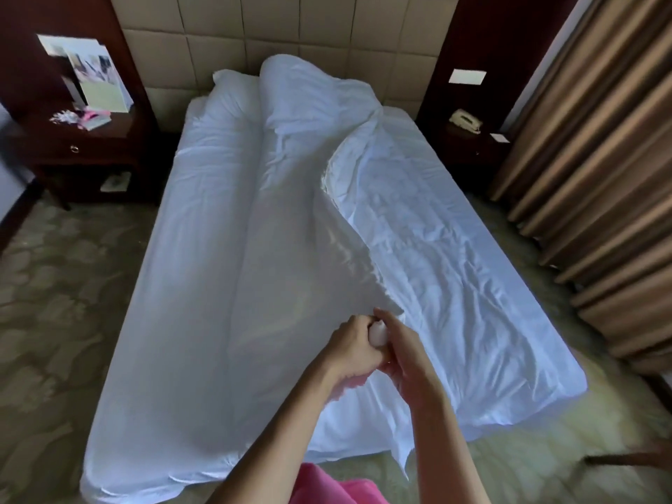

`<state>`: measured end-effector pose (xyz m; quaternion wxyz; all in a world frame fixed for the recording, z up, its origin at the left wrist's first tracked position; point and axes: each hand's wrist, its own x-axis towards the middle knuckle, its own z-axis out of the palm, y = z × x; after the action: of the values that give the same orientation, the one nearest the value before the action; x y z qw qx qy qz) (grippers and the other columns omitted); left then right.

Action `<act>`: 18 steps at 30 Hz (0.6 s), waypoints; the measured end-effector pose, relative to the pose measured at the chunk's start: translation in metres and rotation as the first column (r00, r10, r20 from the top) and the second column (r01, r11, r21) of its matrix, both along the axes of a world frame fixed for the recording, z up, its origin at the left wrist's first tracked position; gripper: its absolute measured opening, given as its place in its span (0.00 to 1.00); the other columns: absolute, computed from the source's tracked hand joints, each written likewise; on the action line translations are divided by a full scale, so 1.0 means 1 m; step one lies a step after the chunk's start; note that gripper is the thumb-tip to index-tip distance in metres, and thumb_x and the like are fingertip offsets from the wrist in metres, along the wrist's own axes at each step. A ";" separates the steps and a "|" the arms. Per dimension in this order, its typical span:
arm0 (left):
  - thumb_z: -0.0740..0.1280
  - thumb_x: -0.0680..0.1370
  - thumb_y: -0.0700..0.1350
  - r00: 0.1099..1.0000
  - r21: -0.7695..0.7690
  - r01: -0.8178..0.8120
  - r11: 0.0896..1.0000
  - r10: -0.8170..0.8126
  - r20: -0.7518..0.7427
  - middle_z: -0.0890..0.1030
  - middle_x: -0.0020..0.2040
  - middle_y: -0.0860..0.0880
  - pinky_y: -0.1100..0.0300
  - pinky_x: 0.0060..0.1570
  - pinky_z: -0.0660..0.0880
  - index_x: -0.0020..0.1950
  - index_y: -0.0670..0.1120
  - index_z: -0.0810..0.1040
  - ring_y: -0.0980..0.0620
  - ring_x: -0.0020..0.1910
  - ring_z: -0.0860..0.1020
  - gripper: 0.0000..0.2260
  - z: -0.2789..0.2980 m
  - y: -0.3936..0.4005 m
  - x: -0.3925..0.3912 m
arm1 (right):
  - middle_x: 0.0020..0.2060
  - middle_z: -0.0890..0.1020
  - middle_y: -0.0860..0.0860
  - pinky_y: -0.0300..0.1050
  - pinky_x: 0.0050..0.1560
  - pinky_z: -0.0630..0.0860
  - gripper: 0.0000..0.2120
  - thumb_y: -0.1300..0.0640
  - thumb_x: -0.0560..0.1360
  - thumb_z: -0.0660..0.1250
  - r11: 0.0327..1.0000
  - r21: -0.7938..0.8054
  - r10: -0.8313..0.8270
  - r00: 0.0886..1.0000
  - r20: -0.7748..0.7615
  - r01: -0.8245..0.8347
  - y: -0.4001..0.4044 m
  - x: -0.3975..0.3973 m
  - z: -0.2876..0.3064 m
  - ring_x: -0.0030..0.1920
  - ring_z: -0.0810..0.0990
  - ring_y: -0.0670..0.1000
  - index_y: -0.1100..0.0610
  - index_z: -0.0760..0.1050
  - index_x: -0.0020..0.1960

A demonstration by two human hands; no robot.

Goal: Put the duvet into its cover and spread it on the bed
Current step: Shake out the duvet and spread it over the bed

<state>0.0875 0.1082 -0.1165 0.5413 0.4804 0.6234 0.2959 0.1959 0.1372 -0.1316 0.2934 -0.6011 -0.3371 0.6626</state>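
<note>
I have both hands, left hand (351, 349) and right hand (407, 352), closed together on one bunched corner of the duvet (225, 271) at the foot of the bed (509, 296), its length running away toward the headboard (327, 27), bare sheet open to my right.

Both hands meet over the foot of the bed (472, 285). The left hand (351, 352) and right hand (409, 352) pinch one white corner of the duvet cover (232, 267), which stretches away from them.
</note>
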 end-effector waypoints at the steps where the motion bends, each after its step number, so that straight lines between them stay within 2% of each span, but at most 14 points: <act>1: 0.64 0.66 0.51 0.998 0.013 0.023 1.000 -0.023 -0.051 0.82 0.33 0.48 0.53 0.27 0.77 0.41 0.48 0.79 0.46 0.29 0.79 0.10 -0.004 0.003 0.013 | 0.46 0.86 0.57 0.55 0.55 0.80 0.18 0.48 0.72 0.70 1.000 -0.024 -0.016 1.000 -0.003 0.016 0.002 0.013 -0.001 0.49 0.85 0.57 0.62 0.82 0.53; 3: 0.63 0.62 0.55 0.996 0.016 0.039 0.999 -0.037 -0.076 0.84 0.38 0.48 0.48 0.38 0.81 0.41 0.48 0.80 0.45 0.39 0.84 0.15 -0.012 0.009 0.045 | 0.37 0.82 0.55 0.50 0.45 0.77 0.11 0.54 0.73 0.68 0.999 -0.039 -0.033 0.999 0.010 0.034 0.007 0.044 -0.004 0.40 0.81 0.54 0.62 0.81 0.47; 5: 0.63 0.63 0.54 0.996 0.004 0.046 0.999 -0.045 -0.072 0.85 0.39 0.48 0.47 0.43 0.81 0.40 0.48 0.80 0.46 0.44 0.84 0.14 -0.015 0.015 0.084 | 0.33 0.74 0.55 0.48 0.39 0.71 0.04 0.60 0.72 0.63 0.996 -0.017 -0.082 0.996 0.032 0.082 0.013 0.080 -0.006 0.36 0.73 0.53 0.61 0.75 0.42; 7: 0.63 0.66 0.50 0.987 0.031 0.104 0.994 -0.099 -0.126 0.84 0.38 0.49 0.50 0.42 0.80 0.39 0.47 0.79 0.47 0.42 0.83 0.09 -0.010 0.021 0.131 | 0.32 0.69 0.54 0.44 0.35 0.67 0.04 0.65 0.71 0.58 0.987 -0.005 -0.158 0.984 0.080 0.159 0.019 0.125 -0.005 0.34 0.68 0.52 0.60 0.71 0.40; 9: 0.65 0.69 0.49 0.982 0.075 0.149 0.986 -0.139 -0.131 0.82 0.36 0.50 0.50 0.40 0.79 0.39 0.47 0.77 0.51 0.37 0.79 0.06 -0.003 0.027 0.182 | 0.31 0.69 0.53 0.43 0.33 0.64 0.07 0.67 0.72 0.57 0.973 0.031 -0.233 0.961 0.149 0.230 0.023 0.175 0.003 0.32 0.67 0.51 0.60 0.70 0.37; 10: 0.66 0.69 0.49 0.983 0.099 0.170 0.980 -0.161 -0.094 0.81 0.36 0.50 0.48 0.41 0.79 0.40 0.46 0.78 0.52 0.37 0.78 0.07 0.002 0.030 0.208 | 0.31 0.69 0.53 0.43 0.33 0.63 0.07 0.67 0.72 0.57 0.963 0.077 -0.268 0.946 0.184 0.258 0.025 0.200 0.010 0.32 0.67 0.51 0.60 0.69 0.37; 12: 0.69 0.70 0.46 0.978 0.122 0.172 0.978 -0.184 0.099 0.81 0.37 0.49 0.48 0.41 0.77 0.42 0.44 0.80 0.54 0.39 0.76 0.07 0.013 0.035 0.254 | 0.32 0.67 0.54 0.44 0.33 0.61 0.07 0.67 0.71 0.58 0.935 0.226 -0.329 0.909 0.255 0.275 0.030 0.246 0.029 0.34 0.65 0.51 0.59 0.68 0.37; 14: 0.70 0.74 0.38 0.933 0.139 0.160 0.977 -0.195 0.302 0.80 0.38 0.52 0.60 0.38 0.74 0.46 0.41 0.82 0.58 0.38 0.76 0.02 0.028 0.042 0.292 | 0.31 0.65 0.53 0.45 0.35 0.61 0.08 0.65 0.70 0.57 0.889 0.387 -0.372 0.879 0.299 0.245 0.034 0.285 0.047 0.35 0.63 0.50 0.56 0.66 0.34; 16: 0.68 0.76 0.33 0.896 0.153 0.190 0.970 -0.235 0.376 0.79 0.36 0.56 0.68 0.36 0.71 0.48 0.43 0.82 0.62 0.36 0.75 0.07 0.041 0.050 0.322 | 0.29 0.65 0.49 0.45 0.35 0.63 0.08 0.61 0.68 0.57 0.863 0.457 -0.397 0.848 0.351 0.215 0.041 0.317 0.054 0.33 0.64 0.50 0.52 0.65 0.31; 18: 0.67 0.76 0.33 0.877 0.148 0.224 0.963 -0.265 0.402 0.79 0.39 0.53 0.67 0.38 0.72 0.50 0.43 0.82 0.59 0.39 0.75 0.08 0.039 0.063 0.347 | 0.26 0.66 0.46 0.45 0.36 0.65 0.07 0.60 0.66 0.57 0.865 0.448 -0.414 0.824 0.386 0.225 0.050 0.343 0.051 0.33 0.65 0.49 0.53 0.65 0.30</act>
<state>0.4344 0.1717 -0.0779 0.6710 0.5065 0.4123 0.3509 0.5385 0.1872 -0.0802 0.4233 -0.7226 -0.4127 0.3581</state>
